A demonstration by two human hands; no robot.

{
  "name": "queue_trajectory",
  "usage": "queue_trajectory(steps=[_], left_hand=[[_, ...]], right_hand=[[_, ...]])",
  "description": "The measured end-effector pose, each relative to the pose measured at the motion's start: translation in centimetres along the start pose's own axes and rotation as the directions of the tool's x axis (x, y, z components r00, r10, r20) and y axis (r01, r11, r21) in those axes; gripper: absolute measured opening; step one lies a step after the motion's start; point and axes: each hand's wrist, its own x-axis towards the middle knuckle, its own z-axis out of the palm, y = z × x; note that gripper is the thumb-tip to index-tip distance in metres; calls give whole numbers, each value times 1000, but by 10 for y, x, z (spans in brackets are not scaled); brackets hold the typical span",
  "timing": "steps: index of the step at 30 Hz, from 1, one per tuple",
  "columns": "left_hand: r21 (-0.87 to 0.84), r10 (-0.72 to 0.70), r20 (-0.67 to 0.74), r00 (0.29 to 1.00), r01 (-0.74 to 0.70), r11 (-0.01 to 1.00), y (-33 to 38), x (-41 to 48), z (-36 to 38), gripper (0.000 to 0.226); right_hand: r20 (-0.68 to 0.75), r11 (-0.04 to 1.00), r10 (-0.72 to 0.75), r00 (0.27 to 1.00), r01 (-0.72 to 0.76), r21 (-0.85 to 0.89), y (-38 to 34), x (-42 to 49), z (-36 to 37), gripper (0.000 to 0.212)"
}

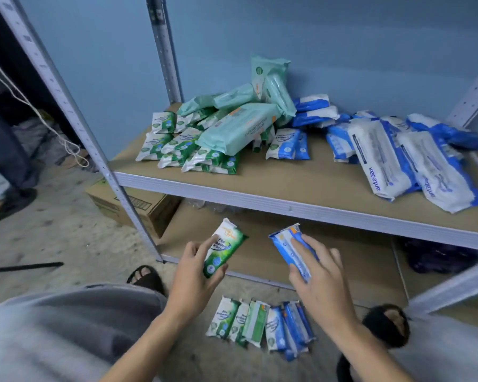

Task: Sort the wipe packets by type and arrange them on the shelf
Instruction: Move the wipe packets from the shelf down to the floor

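Observation:
My left hand (196, 267) grips a small green and white wipe packet (223, 246) below the shelf's front edge. My right hand (319, 277) grips a small blue and white packet (287, 248) beside it. On the floor between my knees lies a row of several small packets (260, 325), green ones left, blue ones right. The shelf board (301, 180) carries small green packets (188, 146) at the left, large mint packs (240, 125) piled over them, small blue packets (287, 144) in the middle and large blue and white packs (406, 158) at the right.
A cardboard box (133, 202) stands on the floor left of the rack. Metal uprights (75, 111) frame the shelf. A lower board (356, 263) sits under the shelf, with a dark bundle (439, 257) at its right. A foot in a sandal (146, 277) is near my left knee.

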Motion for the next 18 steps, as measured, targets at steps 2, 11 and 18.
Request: queue_trajectory(steps=[2, 11, 18], left_hand=[[23, -47, 46, 998, 46, 999, -13, -11, 17, 61], [97, -445, 228, 866, 435, 895, -89, -63, 98, 60], [103, -548, 311, 777, 545, 832, -124, -65, 160, 67]], right_hand=[[84, 999, 35, 996, -35, -5, 7, -20, 26, 50], [458, 907, 409, 789, -408, -106, 45, -87, 133, 51], [553, 855, 496, 669, -485, -180, 72, -93, 189, 43]])
